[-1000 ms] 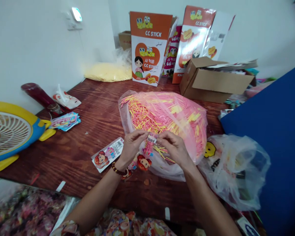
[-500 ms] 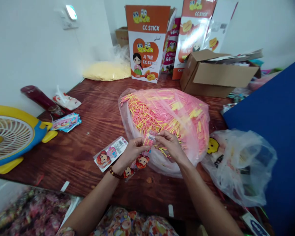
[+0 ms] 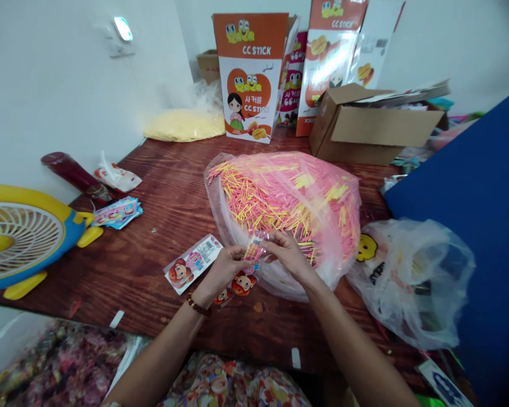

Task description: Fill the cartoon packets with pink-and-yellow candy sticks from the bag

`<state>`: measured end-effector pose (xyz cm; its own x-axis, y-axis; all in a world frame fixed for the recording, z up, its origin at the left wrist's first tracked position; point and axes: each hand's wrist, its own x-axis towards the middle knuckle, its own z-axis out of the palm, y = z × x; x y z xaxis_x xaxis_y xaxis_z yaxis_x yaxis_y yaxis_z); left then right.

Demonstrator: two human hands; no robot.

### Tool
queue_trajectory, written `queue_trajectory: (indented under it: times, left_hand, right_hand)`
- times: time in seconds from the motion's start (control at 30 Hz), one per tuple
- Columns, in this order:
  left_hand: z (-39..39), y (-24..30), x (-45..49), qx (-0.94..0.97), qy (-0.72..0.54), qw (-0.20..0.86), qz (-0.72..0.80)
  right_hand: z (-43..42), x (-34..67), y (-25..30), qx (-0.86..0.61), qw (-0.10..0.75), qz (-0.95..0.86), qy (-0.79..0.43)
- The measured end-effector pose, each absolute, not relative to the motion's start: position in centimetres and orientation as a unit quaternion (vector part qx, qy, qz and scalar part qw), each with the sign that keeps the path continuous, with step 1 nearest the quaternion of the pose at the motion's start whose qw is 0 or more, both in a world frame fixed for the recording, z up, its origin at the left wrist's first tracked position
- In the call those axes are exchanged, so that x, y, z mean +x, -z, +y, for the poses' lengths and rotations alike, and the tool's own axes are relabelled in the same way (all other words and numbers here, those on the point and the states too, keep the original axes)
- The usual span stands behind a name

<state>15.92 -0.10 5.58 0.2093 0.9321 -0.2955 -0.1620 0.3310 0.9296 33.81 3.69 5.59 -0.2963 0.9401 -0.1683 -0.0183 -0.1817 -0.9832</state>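
My left hand (image 3: 225, 269) pinches the side of a small clear packet (image 3: 253, 249) with a printed barcode and pink and yellow sticks showing through it. The fingers of my right hand (image 3: 289, 256) are closed on its upper right edge. Just behind the packet, a large clear plastic bag (image 3: 220, 212) lies open, full of thin pink and yellow sticks (image 3: 248, 195). Printed packets with a red-haired cartoon figure (image 3: 243, 284) lie under my left hand, partly hidden by it. Left of that wrist rests another flat cartoon packet (image 3: 192, 264).
A yellow and blue fan (image 3: 74, 232), a stack of printed packets (image 3: 117, 212) and a dark red bottle (image 3: 74, 174) are on the left. Cartons (image 3: 250, 73) and an opened brown box (image 3: 377, 127) line the back. A crumpled plastic bag (image 3: 432, 282) sits right, beside a blue panel (image 3: 492, 186).
The packet has tilted a little and moved slightly left and down between my hands. My right-hand fingers have shifted along its edge. The whole view has shifted slightly.
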Motion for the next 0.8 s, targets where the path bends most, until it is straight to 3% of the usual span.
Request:
queue_trajectory:
  times: [0.3,0.47,0.57,0.73,0.8]
  left_hand:
    - [-4.8,-3.7,14.9,0.365,-0.362,0.707,0.486]
    - [-8.1,-1.5,14.7,0.417,-0.337,0.660,0.526]
    - [-8.1,-1.1,13.2,0.461,-0.358,0.591,0.557]
    - [-7.0,-0.5,10.3,0.604,-0.354,0.324,0.636]
    - [-7.0,0.5,10.3,0.651,-0.321,0.263,0.636]
  right_hand:
    - [0.5,33.8,-3.1,-0.464,0.325,-0.596,-0.569]
    - [-0.8,35.0,-3.3,-0.460,0.280,-0.625,-0.565]
    - [0.2,33.9,-3.8,-0.472,0.263,-0.671,-0.508]
    - [1.5,30.7,-4.2,-0.531,0.174,-0.776,-0.292]
    - [1.4,30.3,-4.2,-0.542,0.145,-0.792,-0.238]
